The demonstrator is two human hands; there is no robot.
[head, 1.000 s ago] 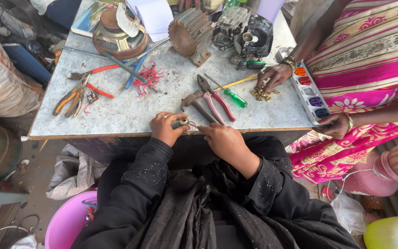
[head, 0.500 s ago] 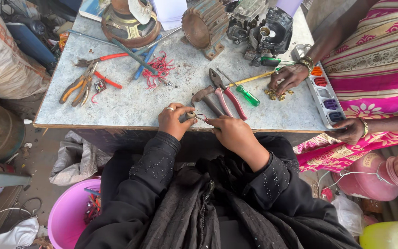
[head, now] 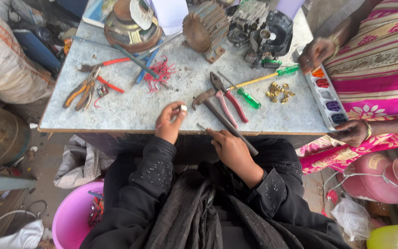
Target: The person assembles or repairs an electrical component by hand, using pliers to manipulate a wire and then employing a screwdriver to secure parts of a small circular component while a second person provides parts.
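Head view: left hand (head: pixel 170 123) grip pinches a small pale piece (head: pixel 183 108) at counter (head: pixel 134 108) front edge; right hand (head: pixel 229 147) fingers spread, touching hammer (head: pixel 222 117) handle.

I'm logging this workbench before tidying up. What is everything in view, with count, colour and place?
table: one, grey, centre
hammer: one, dark, near edge
pliers: one, red-handled, centre
screwdriver: one, green-handled, centre-right
brass bits: a pile, gold, right
red wire scraps: a tangle, centre
orange pliers: one, left
paint tray: one, white, right edge
pink bucket: one, below left
left hand: holds small pale piece
right hand: at hammer handle
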